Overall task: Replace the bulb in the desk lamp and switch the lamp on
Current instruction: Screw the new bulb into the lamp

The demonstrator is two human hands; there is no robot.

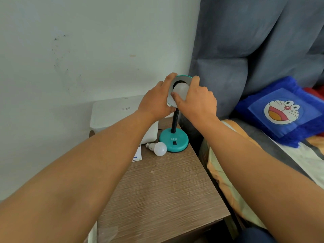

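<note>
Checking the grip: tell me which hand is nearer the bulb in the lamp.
Right. The right hand grips the bulb; the left hand holds the shade beside it.

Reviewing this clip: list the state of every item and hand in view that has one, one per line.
Lamp shade: tilted toward the camera, gripped at its rim.
Bulb in shade: unlit, gripped.
Spare bulb: lying on its side on the table.
Left hand: closed on the shade.
Right hand: closed on the bulb.
</note>
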